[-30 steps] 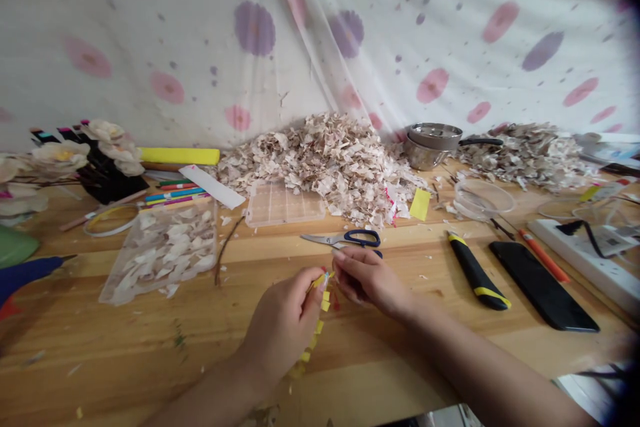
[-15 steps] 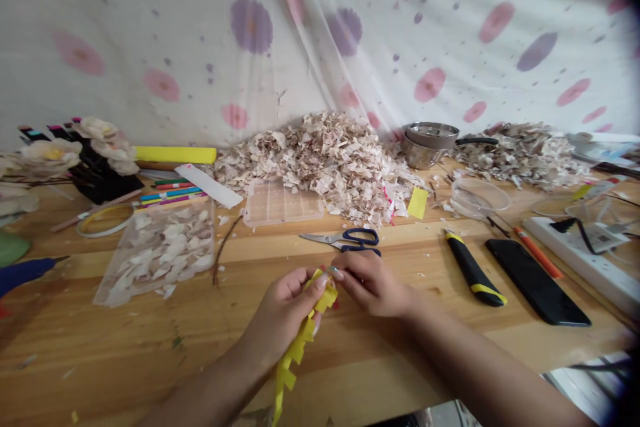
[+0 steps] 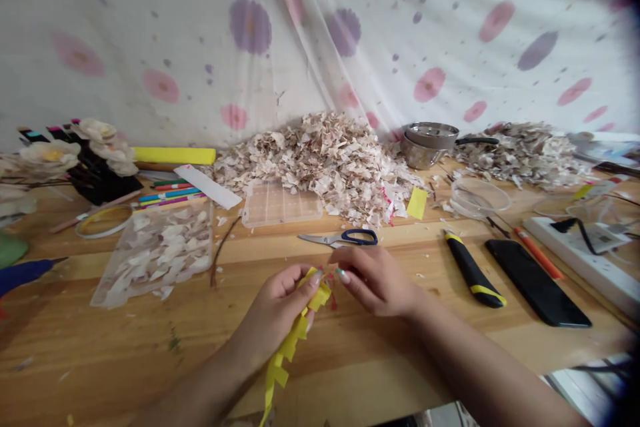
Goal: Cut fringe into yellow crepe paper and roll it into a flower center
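Observation:
My left hand (image 3: 285,293) is closed, pinching a fringed strip of yellow paper (image 3: 290,345) between thumb and fingers. The strip's upper end is bunched at the fingertips, and its notched tail hangs toward the table's front edge. Close to that upper end, on its right, is my right hand (image 3: 377,283), with fingers bent and the thumb a little apart from the index finger. I see nothing held in it. Small red bits (image 3: 333,295) show between the hands. Just beyond them lie scissors (image 3: 345,238) with dark blue handles, partly covered by my right hand.
A large heap of pale flakes (image 3: 330,160) rises at the back, beside a metal pot (image 3: 425,147). Left is a clear tray of petal-like pieces (image 3: 160,247). A utility knife (image 3: 473,270), a phone (image 3: 537,283) and a power strip (image 3: 590,267) lie right.
My right hand's thumb has drawn slightly away from the yellow strip, widening the gap between the hands. My left hand and the strip have shifted a little to the left.

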